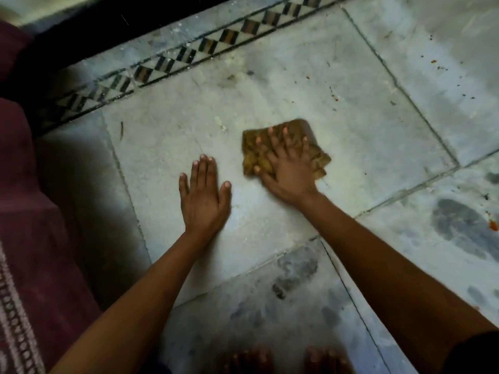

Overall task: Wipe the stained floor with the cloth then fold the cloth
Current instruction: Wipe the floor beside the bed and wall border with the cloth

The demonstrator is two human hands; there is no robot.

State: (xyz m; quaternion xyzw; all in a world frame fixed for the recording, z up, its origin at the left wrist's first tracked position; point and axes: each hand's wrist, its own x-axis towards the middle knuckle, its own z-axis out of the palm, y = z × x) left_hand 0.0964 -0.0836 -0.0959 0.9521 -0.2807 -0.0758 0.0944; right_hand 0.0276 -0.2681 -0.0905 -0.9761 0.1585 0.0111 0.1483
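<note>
Right hand [287, 168] pressed flat on a crumpled mustard-brown cloth [286, 148], just right of frame centre, fingers [272, 140] spread wide and laid open across the fabric rather than curled round it. Pinning it down, not gripping. Slightly blurred around the wrist and the cloth's lower edge.

Left hand [204, 193] planted palm-down on the bare pale grey stone floor [351, 125], just left of the cloth and not touching it, fingers straight and relaxed, holding nothing.

Cloth sitting on the big pale tile in the middle, bunched up, no neat fold visible.

Plenty of mess around. Small orange-red specks [334, 97] scattered toward the upper right, well apart from the cloth. Dark grey smudgy patches [456, 225] at the right edge and more along the bottom centre between the two forearms. Faint dark marks near the top of the middle tile too.

Black-and-white diamond-patterned border strip [189, 54] running diagonally from left to the top of the frame. Maroon patterned fabric [29, 238] filling the left edge, with a pale woven trim near the lower left corner.

Bare toes [286, 360] just poking in at the bottom centre, dim and hard to make out.
</note>
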